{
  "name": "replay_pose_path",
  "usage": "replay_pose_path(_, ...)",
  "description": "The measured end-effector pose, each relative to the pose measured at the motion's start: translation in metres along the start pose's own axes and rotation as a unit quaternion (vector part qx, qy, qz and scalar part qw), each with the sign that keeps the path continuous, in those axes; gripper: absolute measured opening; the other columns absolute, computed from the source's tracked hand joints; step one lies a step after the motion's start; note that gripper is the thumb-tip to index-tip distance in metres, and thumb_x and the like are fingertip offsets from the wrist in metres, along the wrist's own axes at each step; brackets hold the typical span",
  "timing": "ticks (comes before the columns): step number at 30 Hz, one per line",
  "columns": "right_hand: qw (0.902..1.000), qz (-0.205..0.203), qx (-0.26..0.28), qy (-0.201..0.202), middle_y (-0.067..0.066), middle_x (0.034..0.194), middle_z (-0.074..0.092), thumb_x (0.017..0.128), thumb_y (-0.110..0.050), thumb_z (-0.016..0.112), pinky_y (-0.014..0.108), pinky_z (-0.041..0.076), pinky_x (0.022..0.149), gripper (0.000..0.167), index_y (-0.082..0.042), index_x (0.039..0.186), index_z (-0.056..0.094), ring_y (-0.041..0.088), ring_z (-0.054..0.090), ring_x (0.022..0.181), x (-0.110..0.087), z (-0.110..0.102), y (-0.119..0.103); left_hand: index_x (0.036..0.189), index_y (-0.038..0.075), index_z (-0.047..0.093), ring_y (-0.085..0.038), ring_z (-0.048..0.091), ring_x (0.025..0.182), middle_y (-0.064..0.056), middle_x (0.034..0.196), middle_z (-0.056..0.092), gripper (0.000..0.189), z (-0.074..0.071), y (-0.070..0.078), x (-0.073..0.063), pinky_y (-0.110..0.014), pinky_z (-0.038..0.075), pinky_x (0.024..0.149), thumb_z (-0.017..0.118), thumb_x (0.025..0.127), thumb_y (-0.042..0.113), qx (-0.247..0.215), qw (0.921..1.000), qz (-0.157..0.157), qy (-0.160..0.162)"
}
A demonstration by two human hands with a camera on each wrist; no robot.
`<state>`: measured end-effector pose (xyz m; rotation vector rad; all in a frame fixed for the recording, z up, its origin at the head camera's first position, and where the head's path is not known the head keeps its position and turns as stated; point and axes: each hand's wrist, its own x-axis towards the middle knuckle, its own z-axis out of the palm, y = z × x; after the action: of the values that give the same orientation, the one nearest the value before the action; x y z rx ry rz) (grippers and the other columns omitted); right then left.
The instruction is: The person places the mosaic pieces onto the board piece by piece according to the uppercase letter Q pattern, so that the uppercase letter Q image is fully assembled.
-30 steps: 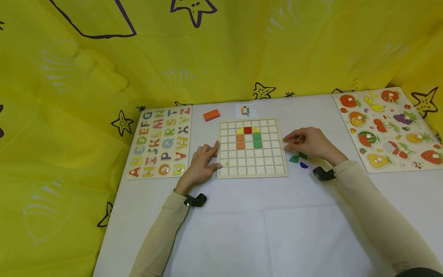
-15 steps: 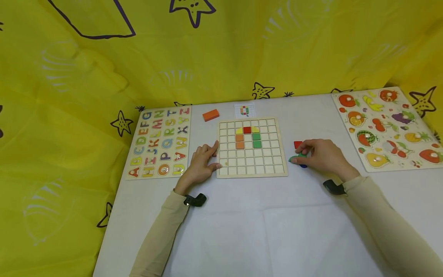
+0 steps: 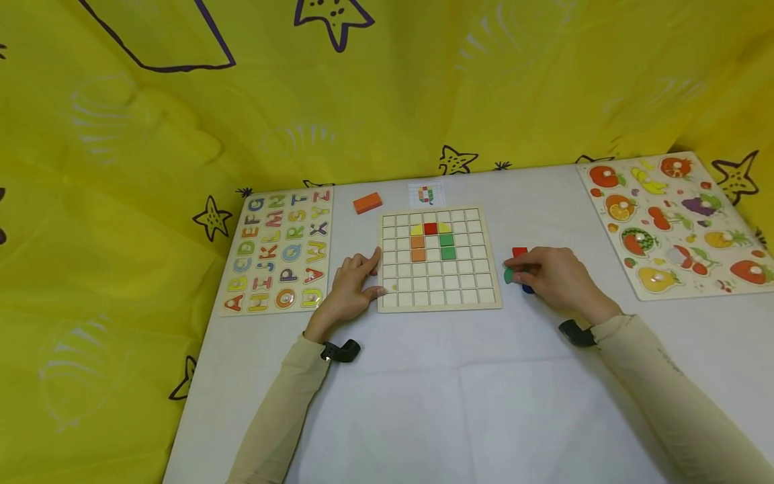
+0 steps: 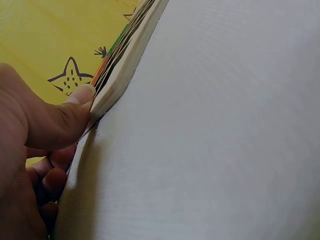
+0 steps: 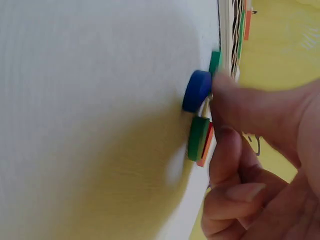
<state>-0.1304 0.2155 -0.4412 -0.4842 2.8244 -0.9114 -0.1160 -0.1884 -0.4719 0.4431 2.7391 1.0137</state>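
Observation:
A wooden grid board (image 3: 435, 308) lies on the white table with yellow, red, orange and green pieces set in an arch. My left hand (image 3: 347, 289) rests at its left side, index finger against the edge and thumb on the rim; the left wrist view shows that thumb (image 4: 75, 107) at the board's corner. Right of the board, my right hand (image 3: 559, 279) pinches a green curved piece (image 3: 508, 275) between thumb and fingertips. Around it lie a red square piece (image 3: 519, 252), a blue curved piece (image 5: 197, 91) and another green piece (image 5: 198, 139), partly hidden by the hand in the head view.
A small pattern card (image 3: 426, 193) and an orange block (image 3: 367, 202) lie behind the board. An alphabet puzzle (image 3: 278, 255) is at left, a fruit puzzle (image 3: 677, 228) at right. A yellow cloth (image 3: 363, 101) hangs behind the table.
My right hand set the red square down beside the board, moved to the curved pieces and took hold of a green one. My left hand has stayed at the board.

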Motion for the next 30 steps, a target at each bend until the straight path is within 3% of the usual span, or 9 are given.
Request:
replay_pose_path(3,0.9997,-0.007,0.007,0.022,0.01,0.099,0.079,0.092,-0.011,0.083,0.025,0.049,0.071,0.031,0.0,0.12,0.078,0.018,0.068,0.081,0.0,0.001,0.001,0.165,0.005,0.032,-0.024,0.038,0.103,-0.009,0.115,0.055,0.081,0.0,-0.001,0.0,-0.037,0.026,0.091,0.075,0.098,0.019,0.0,1.0,0.001,-0.001)
replay_pose_path(7,0.999,0.003,-0.005,0.045,0.004,0.089,0.074,0.087,-0.023,0.089,0.026,0.041,0.066,0.028,-0.005,0.107,0.08,0.019,0.056,0.075,-0.002,0.0,0.003,0.165,0.005,0.032,-0.024,0.038,0.103,-0.009,0.115,0.055,0.081,-0.001,0.0,0.0,-0.037,0.026,0.091,0.075,0.098,0.018,-0.001,1.0,-0.001,-0.002)
replay_pose_path(12,0.9996,0.016,-0.018,0.014,0.004,0.088,0.069,0.082,-0.03,0.093,0.032,0.039,0.065,0.032,-0.008,0.1,0.08,0.02,0.051,0.075,-0.001,0.001,0.003,0.165,0.005,0.033,-0.024,0.038,0.102,-0.009,0.115,0.055,0.081,-0.001,0.0,0.0,-0.037,0.026,0.092,0.075,0.097,0.018,0.002,1.0,-0.003,0.0)
replay_pose_path(19,0.9988,0.018,-0.039,-0.023,0.008,0.095,0.07,0.089,-0.026,0.087,0.036,0.045,0.069,0.028,-0.006,0.106,0.078,0.023,0.058,0.081,0.002,0.003,0.0,0.165,0.005,0.033,-0.024,0.038,0.102,-0.009,0.114,0.054,0.081,0.0,0.001,0.0,-0.037,0.025,0.091,0.075,0.097,0.018,0.001,1.0,-0.003,0.0)
replay_pose_path(25,0.9982,0.011,-0.057,-0.019,0.018,0.109,0.069,0.098,-0.022,0.077,0.051,0.054,0.079,0.031,0.001,0.118,0.07,0.032,0.068,0.096,0.0,0.007,-0.003,0.165,0.006,0.032,-0.025,0.038,0.103,-0.01,0.115,0.054,0.082,0.0,0.002,-0.001,-0.037,0.025,0.091,0.076,0.097,0.018,-0.004,0.9999,-0.009,-0.003)
replay_pose_path(30,0.9997,0.013,-0.022,-0.006,0.019,0.108,0.073,0.102,-0.016,0.072,0.04,0.051,0.072,0.031,0.002,0.126,0.066,0.028,0.066,0.087,0.004,0.006,-0.007,0.165,0.007,0.033,-0.025,0.038,0.104,-0.01,0.115,0.054,0.081,-0.001,0.001,0.0,-0.037,0.024,0.091,0.075,0.097,0.018,-0.005,1.0,-0.008,-0.002)
